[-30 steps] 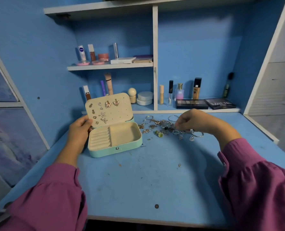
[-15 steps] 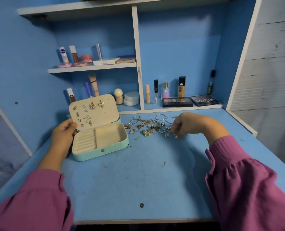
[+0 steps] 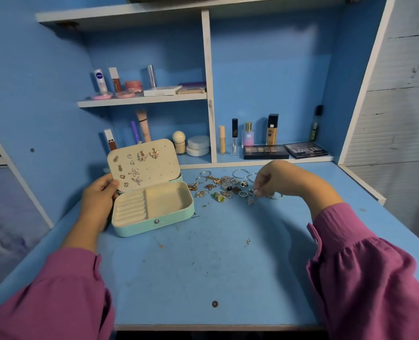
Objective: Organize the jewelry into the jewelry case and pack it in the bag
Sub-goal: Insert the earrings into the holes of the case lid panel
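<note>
Now the left hand (image 3: 98,200) grips the nine-o'clock edge of the mint jewelry case (image 3: 152,195), thumb pressed on its cream, velvety lid (image 3: 143,164) studded with butterfly and star earrings. At three o'clock of the case, the right hand (image 3: 284,180) pinches its fingertips on a small striped earring (image 3: 250,200) beside the glinting pile of rings (image 3: 224,187) on the scuffed blue desk (image 3: 203,266).
</note>
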`<move>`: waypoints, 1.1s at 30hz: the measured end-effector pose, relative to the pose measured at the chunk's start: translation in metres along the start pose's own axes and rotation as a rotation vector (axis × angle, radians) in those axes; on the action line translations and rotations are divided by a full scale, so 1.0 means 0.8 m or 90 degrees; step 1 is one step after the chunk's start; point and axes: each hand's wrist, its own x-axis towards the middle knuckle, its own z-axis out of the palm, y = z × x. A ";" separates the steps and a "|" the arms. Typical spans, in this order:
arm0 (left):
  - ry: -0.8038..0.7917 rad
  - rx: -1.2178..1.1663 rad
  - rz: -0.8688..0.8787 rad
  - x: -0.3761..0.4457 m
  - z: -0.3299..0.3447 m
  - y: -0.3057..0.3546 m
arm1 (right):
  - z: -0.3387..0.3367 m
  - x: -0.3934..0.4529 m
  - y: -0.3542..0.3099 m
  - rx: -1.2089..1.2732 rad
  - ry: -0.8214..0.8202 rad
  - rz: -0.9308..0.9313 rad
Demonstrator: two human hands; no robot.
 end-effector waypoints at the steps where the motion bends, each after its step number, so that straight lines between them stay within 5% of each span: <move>1: 0.000 -0.002 0.000 0.000 0.000 0.000 | 0.000 0.000 -0.004 0.030 0.020 -0.017; 18: 0.006 -0.030 -0.012 0.002 0.003 0.005 | 0.070 0.063 -0.105 0.287 0.113 -0.157; 33: -0.010 -0.078 -0.024 0.006 0.000 0.000 | 0.104 0.140 -0.177 0.558 0.207 -0.146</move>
